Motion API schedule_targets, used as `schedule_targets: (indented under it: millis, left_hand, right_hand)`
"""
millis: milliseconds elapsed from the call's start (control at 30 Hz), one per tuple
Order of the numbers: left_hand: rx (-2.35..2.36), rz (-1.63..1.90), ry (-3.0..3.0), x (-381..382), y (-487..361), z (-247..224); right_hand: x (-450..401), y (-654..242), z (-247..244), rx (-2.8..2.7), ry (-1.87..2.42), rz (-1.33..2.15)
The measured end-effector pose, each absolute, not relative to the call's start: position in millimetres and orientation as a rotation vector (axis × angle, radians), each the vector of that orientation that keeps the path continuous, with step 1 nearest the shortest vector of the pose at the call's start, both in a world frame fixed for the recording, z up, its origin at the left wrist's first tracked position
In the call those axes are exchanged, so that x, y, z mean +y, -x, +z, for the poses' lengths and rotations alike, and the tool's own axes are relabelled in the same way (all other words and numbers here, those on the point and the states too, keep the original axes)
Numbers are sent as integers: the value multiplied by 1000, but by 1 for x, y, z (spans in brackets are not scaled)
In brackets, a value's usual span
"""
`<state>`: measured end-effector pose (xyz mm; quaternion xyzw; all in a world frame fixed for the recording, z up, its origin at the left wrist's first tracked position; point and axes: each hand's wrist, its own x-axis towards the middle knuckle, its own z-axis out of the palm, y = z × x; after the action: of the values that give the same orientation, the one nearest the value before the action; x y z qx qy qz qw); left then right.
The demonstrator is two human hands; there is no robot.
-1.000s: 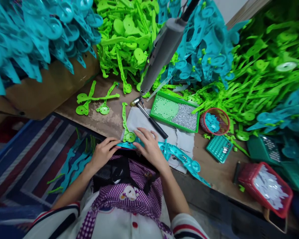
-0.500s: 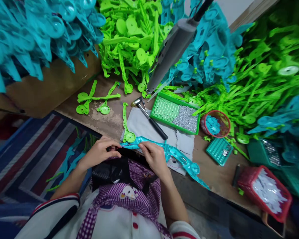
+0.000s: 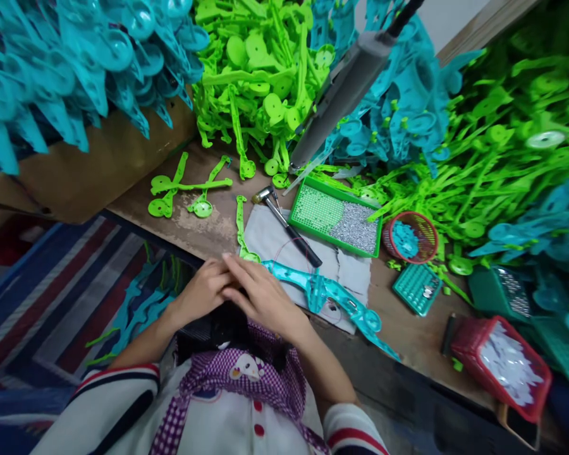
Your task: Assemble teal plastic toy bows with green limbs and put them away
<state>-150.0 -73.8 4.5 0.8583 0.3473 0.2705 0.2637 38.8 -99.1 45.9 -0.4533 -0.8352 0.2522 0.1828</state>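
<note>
My left hand (image 3: 203, 287) and my right hand (image 3: 262, 296) meet at the front edge of the table, fingers closed together over one end of a long blue plastic part (image 3: 291, 275). What they pinch is hidden between the fingers. A thin reddish thread or wire loops above the blue part, over the grey cloth (image 3: 260, 230). The blue part runs to the right along the table edge. A green plastic arm (image 3: 241, 227) with a round end lies just beyond my hands.
Behind the cloth's hammer (image 3: 294, 234) is a green tray of small metal pins (image 3: 358, 226). A grey electric screwdriver (image 3: 344, 95) hangs above. Red baskets (image 3: 471, 344) and a teal tray (image 3: 417, 289) stand right. Piles of green and blue parts surround the back.
My right hand has moved left off the middle of the blue part and now meets my left hand. The thread loop now shows above the blue part.
</note>
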Motion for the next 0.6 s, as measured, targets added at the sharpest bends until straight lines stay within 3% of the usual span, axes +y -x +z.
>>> schedule_targets:
  millis: [100,333,600]
  left_hand:
    - [1038,808,-2254,-74,153,7]
    - [1065,859,-1949,-60,155,-2]
    - [935,789,-2096,-2,155,6]
  right_hand:
    - [-90,-31,35,-2225,1454,1029]
    - [-70,-45,33,-1967,1353,1282]
    - [-33,-64,24,-1805,1570,1040]
